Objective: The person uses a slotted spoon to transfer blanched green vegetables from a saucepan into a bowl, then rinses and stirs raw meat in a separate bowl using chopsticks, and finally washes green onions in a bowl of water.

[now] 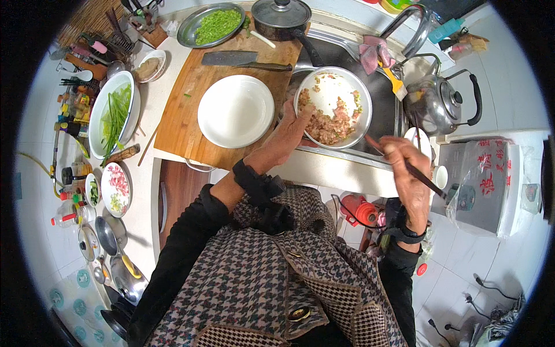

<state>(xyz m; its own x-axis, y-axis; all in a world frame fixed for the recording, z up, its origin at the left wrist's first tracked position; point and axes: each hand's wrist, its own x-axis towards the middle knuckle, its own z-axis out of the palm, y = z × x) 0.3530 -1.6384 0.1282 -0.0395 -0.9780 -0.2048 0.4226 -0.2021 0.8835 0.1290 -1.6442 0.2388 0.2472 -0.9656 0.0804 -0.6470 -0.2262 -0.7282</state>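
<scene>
My left hand [288,130] grips the near left rim of a white bowl [327,89], tilted over the front of the sink. Minced meat [331,128] with green bits lies mostly along the bowl's near side. In my right hand [405,167] is a pair of dark brown chopsticks [425,177], their lower ends beside the bowl's right rim. Left of that bowl, a second white bowl [236,110] stands on the wooden cutting board [177,126]; only its bare white inside shows. Behind it lies a cleaver [230,58] with a dark handle.
Chopped greens [219,26] fill a metal plate beside a lidded saucepan [281,21]. The steel sink [388,117] lies beneath the held bowl, with a kettle [438,104] to its right. Leafy greens [115,108] sit in a basin at left, near a plate of diced pink pieces [117,178].
</scene>
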